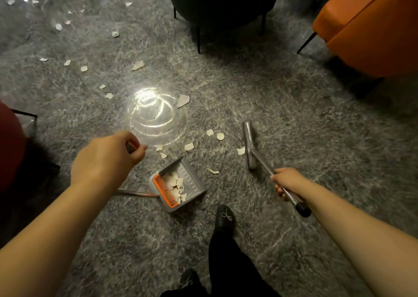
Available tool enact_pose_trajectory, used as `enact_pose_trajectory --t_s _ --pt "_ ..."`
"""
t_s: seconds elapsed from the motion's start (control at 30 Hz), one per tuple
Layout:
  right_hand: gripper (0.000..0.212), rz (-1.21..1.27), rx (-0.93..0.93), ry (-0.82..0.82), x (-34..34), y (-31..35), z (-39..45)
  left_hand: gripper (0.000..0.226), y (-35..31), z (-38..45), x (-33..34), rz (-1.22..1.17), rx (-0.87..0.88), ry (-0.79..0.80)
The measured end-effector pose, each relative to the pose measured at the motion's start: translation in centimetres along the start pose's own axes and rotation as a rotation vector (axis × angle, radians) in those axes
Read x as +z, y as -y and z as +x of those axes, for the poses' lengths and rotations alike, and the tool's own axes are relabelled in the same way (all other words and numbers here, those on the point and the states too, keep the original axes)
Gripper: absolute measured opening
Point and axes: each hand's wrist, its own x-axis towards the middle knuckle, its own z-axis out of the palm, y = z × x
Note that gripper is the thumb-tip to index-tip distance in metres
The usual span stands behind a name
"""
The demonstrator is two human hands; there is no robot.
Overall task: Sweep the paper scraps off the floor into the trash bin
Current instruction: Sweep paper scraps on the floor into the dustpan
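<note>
Both forearms fill the near field. Left hand (106, 158) curled round the top of the dustpan's long handle (135, 192); right hand (288, 181) gripping the broom shaft (267, 167) just above its black end cap.

Dustpan (181, 183) sits on the grey floor (294, 115) between the hands, mouth facing away from the person, orange comb edge nearest the feet. A small heap of paper scraps (176, 187) already lies inside — partial collection done.

Broom head (250, 145) rests on the floor to the right of the pan, apart from it. Loose scraps (188, 147) lie between broom and pan mouth; one larger piece (182, 100) beyond. Many more trail toward the floor's far-left corner.

Trash bin not in view. Judgement: early-to-middle stage — most scraps unswept, nothing yet emptied
</note>
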Motion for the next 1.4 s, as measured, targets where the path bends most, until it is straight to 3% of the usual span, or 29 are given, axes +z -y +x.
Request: enact_pose_trajectory --t_s 0.13,0.33,0.6,0.8,1.13,1.4 --pt "0.022 -0.119 0.015 0.070 0.9 2.8 1.8 0.027 0.3 0.6 -0.2 0.023 -0.024 -0.017" --pt "0.014 -0.264 -0.039 0.160 4.4 6.0 1.8 0.023 0.9 0.6 -0.2 0.034 -0.028 -0.056" --pt "0.031 -0.271 -0.077 0.295 9.0 8.4 -0.8 0.020 3.2 -0.3 -0.5 -0.040 -0.088 -0.020" --pt "0.031 -0.262 -0.091 0.283 10.2 9.9 -3.1 0.018 7.0 -1.1 -2.3 -0.145 -0.237 -0.042" --pt "0.034 -0.302 -0.121 0.163 12.0 13.1 -2.3 0.021 12.9 0.1 -4.6 -0.121 -0.331 -0.033" --pt "0.016 -0.422 -0.071 0.216 15.5 15.7 -0.4 0.025 15.5 1.4 -3.1 -0.078 -0.365 -0.012"
